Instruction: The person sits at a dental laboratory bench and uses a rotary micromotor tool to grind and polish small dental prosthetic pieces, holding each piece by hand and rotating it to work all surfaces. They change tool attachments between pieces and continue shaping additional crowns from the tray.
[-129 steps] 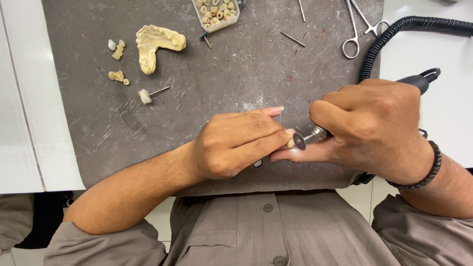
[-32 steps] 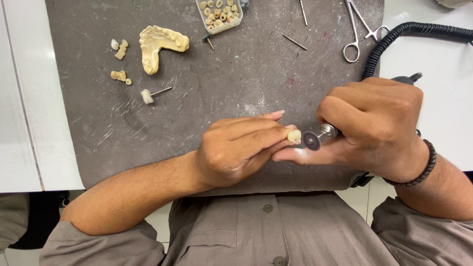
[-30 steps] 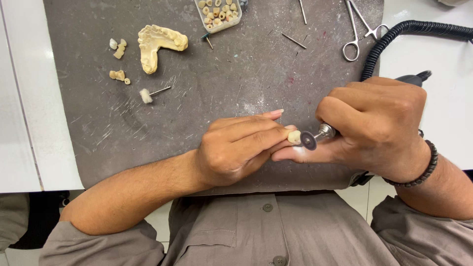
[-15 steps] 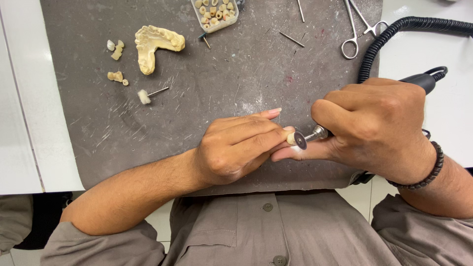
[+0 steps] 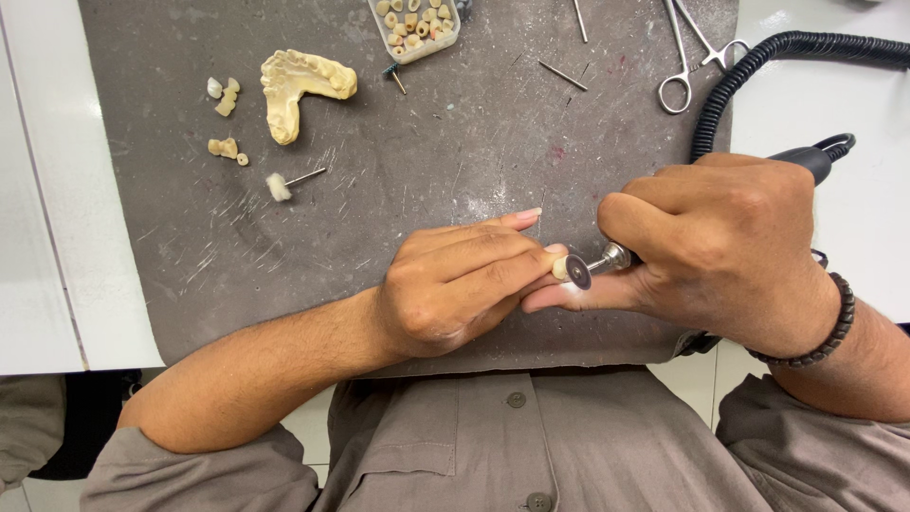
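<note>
My left hand pinches a small cream tooth piece between thumb and fingertips, just above the near edge of the grey mat. My right hand grips a rotary handpiece like a pen; its dark round disc meets the tooth piece. The handpiece's black rear end sticks out behind my knuckles. My right thumb lies under the disc, against my left fingers.
A cream plaster jaw cast and loose tooth pieces lie at the mat's far left, with a small white polishing bur. A clear box of teeth, thin burs, metal forceps and a black coiled hose sit farther back.
The disc drew a little away from the tooth piece about a second ago and has come back against it. Both hands have stayed in the same spot.
</note>
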Available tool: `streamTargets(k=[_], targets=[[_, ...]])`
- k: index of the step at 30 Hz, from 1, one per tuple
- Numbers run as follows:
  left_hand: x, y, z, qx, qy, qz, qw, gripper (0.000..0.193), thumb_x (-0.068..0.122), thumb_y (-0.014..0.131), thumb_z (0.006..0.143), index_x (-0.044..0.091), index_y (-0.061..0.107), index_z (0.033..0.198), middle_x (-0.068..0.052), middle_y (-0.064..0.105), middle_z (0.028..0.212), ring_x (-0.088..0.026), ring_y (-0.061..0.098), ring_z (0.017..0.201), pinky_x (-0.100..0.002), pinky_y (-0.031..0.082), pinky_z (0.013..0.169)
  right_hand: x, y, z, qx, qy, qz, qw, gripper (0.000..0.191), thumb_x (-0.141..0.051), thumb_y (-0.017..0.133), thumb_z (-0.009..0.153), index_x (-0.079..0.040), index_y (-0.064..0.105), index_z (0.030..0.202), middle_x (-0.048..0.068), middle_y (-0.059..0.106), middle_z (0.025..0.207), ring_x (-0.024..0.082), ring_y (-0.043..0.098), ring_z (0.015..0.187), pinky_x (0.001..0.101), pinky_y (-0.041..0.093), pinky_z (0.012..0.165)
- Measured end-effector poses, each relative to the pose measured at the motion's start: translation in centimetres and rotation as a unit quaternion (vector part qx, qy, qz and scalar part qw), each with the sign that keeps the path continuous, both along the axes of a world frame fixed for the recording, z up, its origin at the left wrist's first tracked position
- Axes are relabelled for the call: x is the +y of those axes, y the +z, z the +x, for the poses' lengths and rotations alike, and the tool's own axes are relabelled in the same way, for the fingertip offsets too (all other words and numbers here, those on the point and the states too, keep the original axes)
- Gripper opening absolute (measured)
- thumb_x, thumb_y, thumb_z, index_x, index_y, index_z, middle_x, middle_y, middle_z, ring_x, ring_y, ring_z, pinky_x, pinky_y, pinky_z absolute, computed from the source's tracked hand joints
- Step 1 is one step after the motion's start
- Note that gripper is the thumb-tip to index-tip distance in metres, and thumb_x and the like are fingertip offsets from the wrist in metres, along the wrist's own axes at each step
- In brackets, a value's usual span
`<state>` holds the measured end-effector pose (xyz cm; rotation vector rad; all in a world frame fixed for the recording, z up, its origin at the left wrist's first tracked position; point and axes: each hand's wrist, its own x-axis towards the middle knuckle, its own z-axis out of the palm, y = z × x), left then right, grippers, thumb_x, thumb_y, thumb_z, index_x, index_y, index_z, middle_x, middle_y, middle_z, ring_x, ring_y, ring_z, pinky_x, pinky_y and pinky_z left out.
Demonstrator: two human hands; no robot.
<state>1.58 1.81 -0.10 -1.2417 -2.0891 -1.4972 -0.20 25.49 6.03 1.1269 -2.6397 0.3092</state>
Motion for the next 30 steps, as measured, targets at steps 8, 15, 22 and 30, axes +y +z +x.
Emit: streamTargets(k=[8, 15, 22, 30], targets=[[0.2, 0.4, 0.4, -0.083, 0.001, 0.033, 0.996, 0.016, 0.003, 0.081, 0.096, -0.001, 0.072, 0.109, -0.013, 0.077, 0.105, -0.024, 0.079, 0.097, -0.041, 0.066, 0.102, 0.5, 0.5, -0.6, -0.096, 0.093, -0.176, 0.975, 0.045, -0.038, 0.088, 0.076, -0.009, 0.055, 0.065, 0.002, 0.048, 0.053, 0.017, 0.049, 0.046, 0.0315, 0.037, 0.044], [-0.3, 1.9, 1.1, -0.154, -0.058, 0.083, 0.983, 0.016, 0.001, 0.080, 0.096, -0.001, 0.072, 0.110, -0.013, 0.076, 0.105, -0.026, 0.081, 0.100, -0.034, 0.068, 0.094, 0.4, 1.8, -0.8, -0.247, 0.186, -0.294, 0.904, 0.021, -0.001, 0.080, 0.075, 0.001, 0.073, 0.095, 0.001, 0.055, 0.055, 0.012, 0.056, 0.046, 0.0295, 0.037, 0.044], [-0.4, 2.9, 2.2, -0.141, -0.100, 0.100, 0.980, 0.014, 0.001, 0.079, 0.099, -0.002, 0.071, 0.111, -0.012, 0.076, 0.104, -0.023, 0.080, 0.098, -0.038, 0.069, 0.098, -0.2, 2.7, -0.2, -0.288, 0.236, -0.340, 0.864, 0.020, 0.002, 0.078, 0.078, 0.002, 0.072, 0.096, 0.001, 0.059, 0.058, 0.011, 0.058, 0.046, 0.0286, 0.039, 0.045], [-0.4, 2.7, 1.8, -0.122, -0.104, 0.096, 0.982, 0.017, 0.000, 0.079, 0.100, -0.003, 0.070, 0.114, -0.012, 0.076, 0.107, -0.024, 0.080, 0.099, -0.039, 0.067, 0.100, -0.2, 2.4, -0.5, -0.291, 0.240, -0.338, 0.862, 0.020, 0.003, 0.079, 0.078, 0.002, 0.070, 0.096, 0.002, 0.060, 0.059, 0.012, 0.058, 0.048, 0.0291, 0.039, 0.045]])
